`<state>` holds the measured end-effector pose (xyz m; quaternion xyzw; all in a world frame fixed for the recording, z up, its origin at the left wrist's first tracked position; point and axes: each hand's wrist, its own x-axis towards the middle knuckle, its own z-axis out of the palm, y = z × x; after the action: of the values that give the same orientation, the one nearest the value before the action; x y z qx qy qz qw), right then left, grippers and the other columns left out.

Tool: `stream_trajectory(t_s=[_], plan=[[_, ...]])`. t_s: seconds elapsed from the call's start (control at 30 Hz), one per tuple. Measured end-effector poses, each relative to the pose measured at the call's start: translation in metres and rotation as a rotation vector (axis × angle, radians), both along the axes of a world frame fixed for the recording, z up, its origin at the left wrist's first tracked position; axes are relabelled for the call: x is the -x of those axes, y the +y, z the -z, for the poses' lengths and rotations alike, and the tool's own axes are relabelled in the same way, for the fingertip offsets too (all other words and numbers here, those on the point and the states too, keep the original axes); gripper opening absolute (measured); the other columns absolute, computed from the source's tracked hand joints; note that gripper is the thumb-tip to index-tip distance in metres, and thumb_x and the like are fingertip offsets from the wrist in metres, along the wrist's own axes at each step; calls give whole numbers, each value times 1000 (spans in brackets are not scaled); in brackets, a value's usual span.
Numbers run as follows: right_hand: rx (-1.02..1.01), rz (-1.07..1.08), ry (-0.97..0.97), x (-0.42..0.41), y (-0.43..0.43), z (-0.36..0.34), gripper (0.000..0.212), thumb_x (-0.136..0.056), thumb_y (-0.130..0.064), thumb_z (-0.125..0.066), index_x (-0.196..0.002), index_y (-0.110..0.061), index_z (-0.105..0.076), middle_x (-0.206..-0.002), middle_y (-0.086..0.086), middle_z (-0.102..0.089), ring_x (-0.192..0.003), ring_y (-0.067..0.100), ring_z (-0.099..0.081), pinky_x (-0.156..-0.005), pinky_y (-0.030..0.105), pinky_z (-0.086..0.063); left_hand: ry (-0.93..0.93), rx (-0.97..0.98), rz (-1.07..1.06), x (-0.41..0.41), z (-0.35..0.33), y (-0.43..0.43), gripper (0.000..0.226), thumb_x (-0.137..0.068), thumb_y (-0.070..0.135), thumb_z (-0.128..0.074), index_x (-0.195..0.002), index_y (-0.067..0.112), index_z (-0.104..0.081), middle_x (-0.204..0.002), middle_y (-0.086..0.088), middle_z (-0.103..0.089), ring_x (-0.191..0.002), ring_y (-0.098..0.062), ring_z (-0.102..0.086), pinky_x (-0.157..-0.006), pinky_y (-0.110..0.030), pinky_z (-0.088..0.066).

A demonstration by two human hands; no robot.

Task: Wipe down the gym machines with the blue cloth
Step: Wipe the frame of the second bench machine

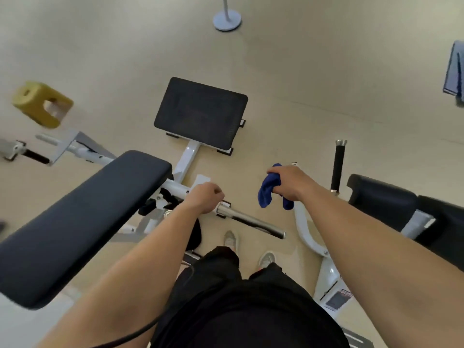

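**Head view, looking down between two machines.** The right hand (288, 183) grips the cloth (267, 192), which is bunched into a wad with its ends hanging below the fist. We see it held in the air over the floor (301, 84), touching neither machine. The left hand (207, 198) is curled over the bar (251, 221) where white tube meets chrome. We judge that it grips the bar to steady it, though the fingers' underside is hidden.

**Step in hand.** We read this as a passage between surfaces, with the cloth lifted and not wiping. The nearest surface is the chrome bar, just beside the cloth. The next move would call for lowering the wad onto the chrome and drawing it toward the free end, away from the left hand.

**Edges and room.** The bar's free end juts out above the shoes (231, 241). The long pad (75, 222) closes the left side. The right pad (381, 197) and the upright handle (337, 167) close the right. Between them we find open floor as far as the plate (200, 113). A white frame (305, 229) curves below the right forearm, near the cloth. A stool (41, 104) stands well apart at left.
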<state>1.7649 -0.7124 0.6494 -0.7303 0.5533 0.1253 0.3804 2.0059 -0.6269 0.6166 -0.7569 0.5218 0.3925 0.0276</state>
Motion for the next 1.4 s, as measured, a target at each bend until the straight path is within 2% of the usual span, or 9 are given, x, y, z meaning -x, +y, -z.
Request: stream_trajectory(t_s=[0.17, 0.33, 0.43, 0.63, 0.77, 0.87, 1.07, 1.17, 1.4], plan=[[-6, -175, -7, -67, 2, 0, 58, -89, -19, -63, -144, -27, -48, -135, 1, -55, -118, 24, -57, -97, 36, -48, -12, -20, -163, -48, -1, 43, 28, -97, 31, -50, -114, 17, -67, -108, -2, -67, -94, -19, -62, -83, -33, -49], [26, -346, 35, -137, 11, -5, 54, -92, -18, -59, -143, -26, -48, -133, 3, -56, -118, 25, -57, -96, 37, -49, 9, -12, -305, -97, 2, 77, 10, -90, 27, -49, -86, 22, -56, -90, -4, -68, -78, -18, -60, -85, -40, -52], [57, -453, 83, -177, 20, -8, 49, -92, -17, -59, -140, -23, -51, -128, 3, -59, -114, 25, -59, -95, 40, -50, 26, 11, -387, -124, 4, 99, 25, -94, 28, -50, -102, 15, -70, -102, -1, -69, -91, -19, -63, -83, -34, -50], [56, -630, 57, -256, 58, -8, 55, -90, -19, -62, -143, -26, -48, -131, 1, -57, -119, 24, -57, -98, 38, -49, 26, 24, -548, -166, 13, 159, 28, -97, 30, -51, -115, 19, -69, -112, 2, -66, -100, -18, -59, -85, -31, -46], [38, -807, 7, -303, 90, -5, 34, -85, -18, -63, -118, -27, -59, -110, -2, -62, -105, 24, -62, -84, 36, -52, 64, 14, -695, -177, 18, 197, 28, -97, 30, -52, -116, 16, -69, -117, -2, -68, -106, -20, -61, -88, -30, -47], [43, -958, -14, -329, 107, -1, 39, -83, -19, -64, -120, -29, -58, -106, 1, -60, -100, 26, -61, -76, 33, -49, 81, 0, -799, -178, 21, 220, 29, -97, 30, -52, -117, 16, -69, -117, -3, -68, -100, -19, -60, -83, -28, -43], [23, -1144, -43, -356, 111, 9, 40, -86, -18, -63, -125, -24, -58, -106, 4, -60, -104, 28, -60, -75, 30, -44, 74, -21, -1001, -167, 19, 244, 31, -98, 29, -50, -120, 15, -67, -120, -4, -67, -108, -23, -60, -89, -30, -45], [0, -1189, -62, -361, 107, 14, 47, -88, -17, -64, -134, -22, -55, -117, 7, -60, -110, 28, -58, -86, 35, -50, 72, -30, -1090, -154, 16, 247, 31, -99, 31, -50, -122, 16, -66, -121, -4, -66, -109, -22, -60, -92, -32, -45], [-80, -1324, -131, -366, 118, 38, 29, -88, -19, -65, -115, -23, -59, -102, -2, -59, -99, 25, -59, -80, 38, -52, 76, -58, -1253, -114, 18, 254, 36, -100, 36, -49, -129, 19, -62, -128, -2, -64, -115, -21, -58, -97, -36, -47]])
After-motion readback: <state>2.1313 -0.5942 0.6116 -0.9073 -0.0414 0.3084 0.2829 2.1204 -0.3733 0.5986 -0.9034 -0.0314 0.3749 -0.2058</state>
